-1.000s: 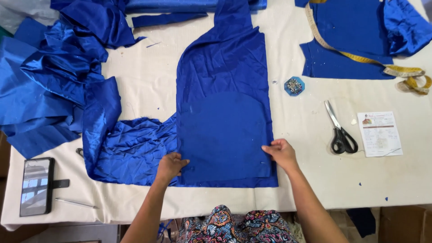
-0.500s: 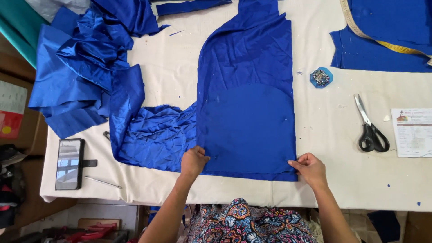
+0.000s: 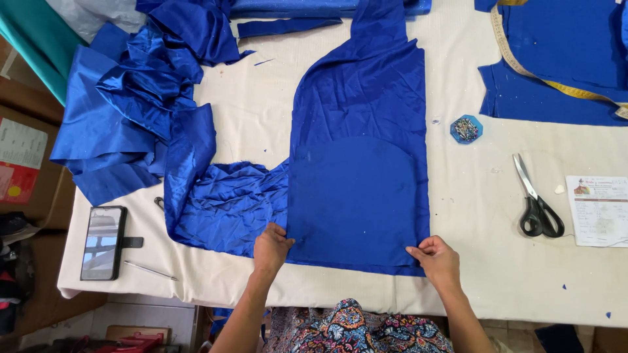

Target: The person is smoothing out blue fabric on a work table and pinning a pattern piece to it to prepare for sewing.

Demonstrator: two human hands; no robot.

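Fig.: I see blue fabric panel (image 3: 358,196) at frame centre on worktop (image 3: 497,274), long axis running to top. L hand (image 3: 271,247) & R hand (image 3: 437,260) each pinch its bottom corners, equally near.

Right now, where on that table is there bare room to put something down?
Bare cloth-covered table shows between the crumpled satin heap and the flat blue panel. Another strip lies between that panel and the scissors, below the pin holder. The far edge is crowded with fabric; the left hand and right hand occupy the panel's near corners.
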